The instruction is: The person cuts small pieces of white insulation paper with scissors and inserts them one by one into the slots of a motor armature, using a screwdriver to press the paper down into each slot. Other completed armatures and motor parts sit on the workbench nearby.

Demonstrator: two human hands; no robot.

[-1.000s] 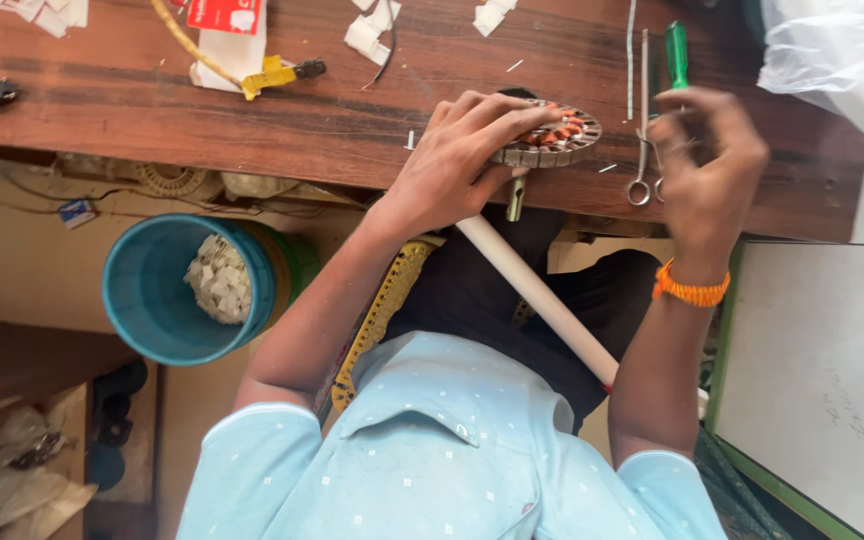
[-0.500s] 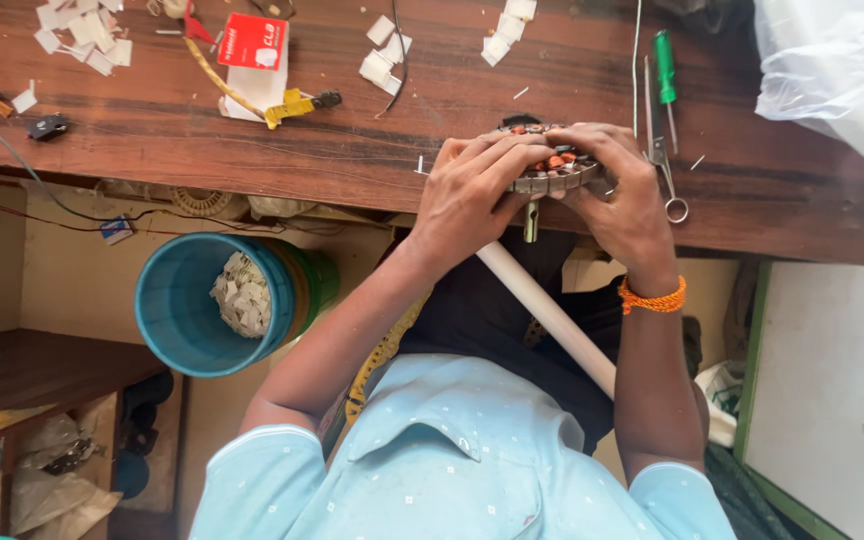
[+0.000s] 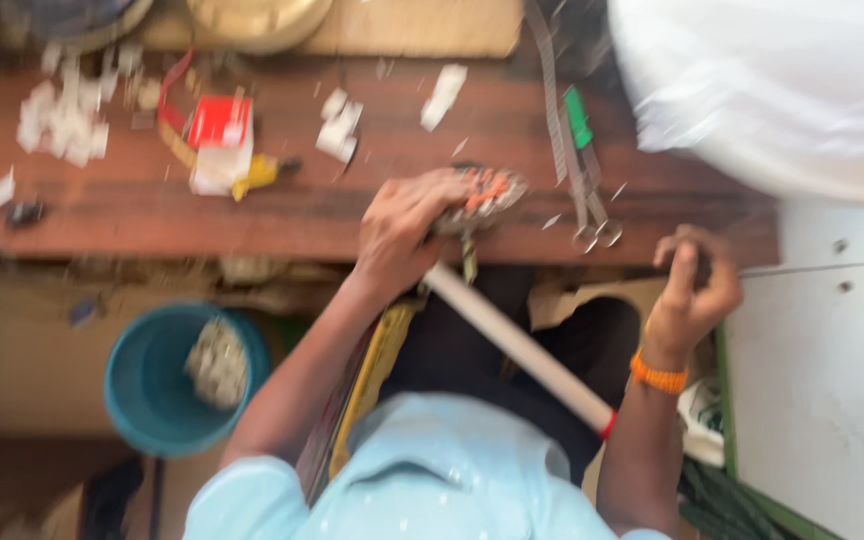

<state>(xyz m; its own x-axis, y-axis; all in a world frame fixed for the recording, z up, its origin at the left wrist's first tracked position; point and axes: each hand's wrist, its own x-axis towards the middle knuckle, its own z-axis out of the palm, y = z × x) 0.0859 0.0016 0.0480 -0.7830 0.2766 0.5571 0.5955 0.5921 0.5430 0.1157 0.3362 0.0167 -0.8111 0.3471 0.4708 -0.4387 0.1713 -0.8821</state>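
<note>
So the right hand (image 3: pixel 694 285) has let go of the round wound coil piece (image 3: pixel 482 198) and pulled back off the desk (image 3: pixel 282 215) edge, fingers loosely curled, apparently around nothing. The left hand (image 3: pixel 407 228) alone grips it now.

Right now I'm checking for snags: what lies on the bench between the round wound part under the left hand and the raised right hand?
In the head view, scissors lie between the round wound part and the right hand.
</note>
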